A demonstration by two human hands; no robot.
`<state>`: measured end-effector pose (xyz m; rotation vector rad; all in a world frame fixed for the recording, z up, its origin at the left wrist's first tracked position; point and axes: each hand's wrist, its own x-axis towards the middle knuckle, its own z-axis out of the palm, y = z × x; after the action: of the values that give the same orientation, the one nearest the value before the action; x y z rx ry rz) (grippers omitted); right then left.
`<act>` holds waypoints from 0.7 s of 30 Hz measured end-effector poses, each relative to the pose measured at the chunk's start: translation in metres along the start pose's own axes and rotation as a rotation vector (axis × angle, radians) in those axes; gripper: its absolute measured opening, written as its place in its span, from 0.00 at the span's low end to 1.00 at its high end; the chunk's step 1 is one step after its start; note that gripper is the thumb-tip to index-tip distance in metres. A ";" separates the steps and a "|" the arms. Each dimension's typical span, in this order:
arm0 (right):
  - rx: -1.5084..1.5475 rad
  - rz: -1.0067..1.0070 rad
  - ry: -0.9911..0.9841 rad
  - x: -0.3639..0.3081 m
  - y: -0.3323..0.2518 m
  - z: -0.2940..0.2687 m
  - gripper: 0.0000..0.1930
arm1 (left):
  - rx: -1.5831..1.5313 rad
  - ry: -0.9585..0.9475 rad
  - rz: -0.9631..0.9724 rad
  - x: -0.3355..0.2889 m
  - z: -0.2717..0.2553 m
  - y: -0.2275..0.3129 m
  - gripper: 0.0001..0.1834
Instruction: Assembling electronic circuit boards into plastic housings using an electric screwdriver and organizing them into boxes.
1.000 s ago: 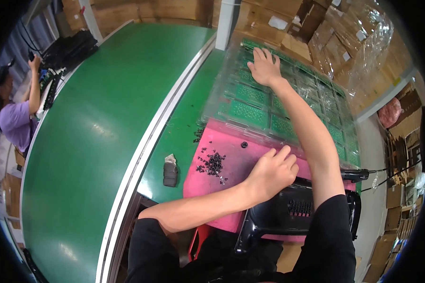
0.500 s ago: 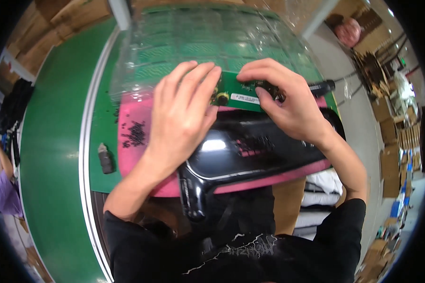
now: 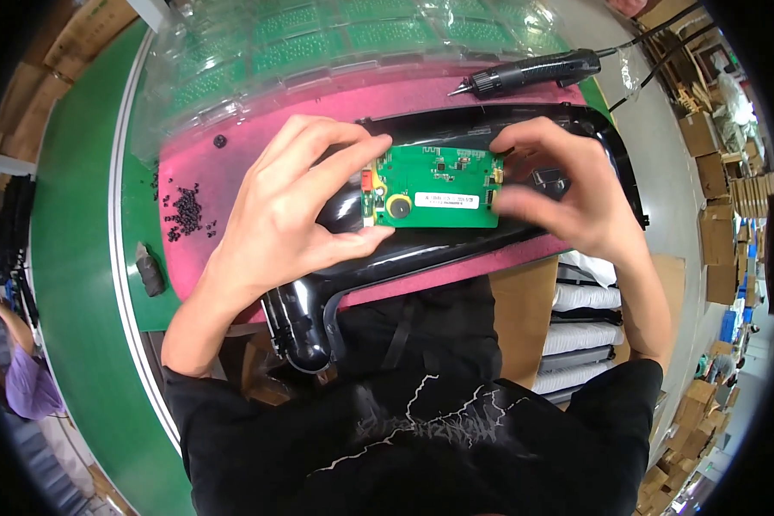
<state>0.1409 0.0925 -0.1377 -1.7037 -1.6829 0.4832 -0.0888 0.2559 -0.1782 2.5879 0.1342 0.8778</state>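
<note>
A green circuit board (image 3: pixel 443 182), with a white label and small components, lies level between my hands over a black plastic housing (image 3: pixel 430 244). My left hand (image 3: pixel 288 202) grips the board's left end, thumb at the lower edge and fingers at the upper corner. At the other end, my right hand (image 3: pixel 580 185) curves its index finger to the upper right corner, while its thumb, smeared by motion, is at the right edge. The long housing has a rounded handle at its near left and rests on a pink mat (image 3: pixel 241 168). Both hands cover parts of the housing.
A black electric screwdriver (image 3: pixel 533 73) lies behind the housing, its cable running right. Small black screws (image 3: pixel 185 213) are heaped at left, near a dark wrapped tool (image 3: pixel 150 271). Clear plastic trays (image 3: pixel 318 43) stand at the back. White-wrapped parts (image 3: pixel 580 327) are stacked at right.
The board has turned from tilted to level, with more of its face showing, and now sits over the housing. My view has shifted, showing the whole screwdriver.
</note>
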 end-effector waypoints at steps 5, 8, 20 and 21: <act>-0.019 -0.090 -0.177 -0.018 0.014 0.002 0.32 | -0.154 -0.198 -0.047 -0.006 -0.004 0.008 0.34; -0.048 -0.082 -0.214 -0.022 0.019 0.008 0.30 | -0.168 -0.266 -0.117 -0.007 0.001 0.015 0.33; 0.136 -0.068 -0.068 -0.002 0.063 0.032 0.27 | -0.015 -0.321 -0.276 -0.001 0.012 0.005 0.33; 0.141 -0.066 -0.071 -0.002 0.065 0.032 0.27 | 0.006 -0.338 -0.271 0.000 0.012 0.006 0.33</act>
<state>0.1651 0.1021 -0.2050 -1.5413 -1.7067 0.6229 -0.0817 0.2469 -0.1840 2.5987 0.3781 0.3394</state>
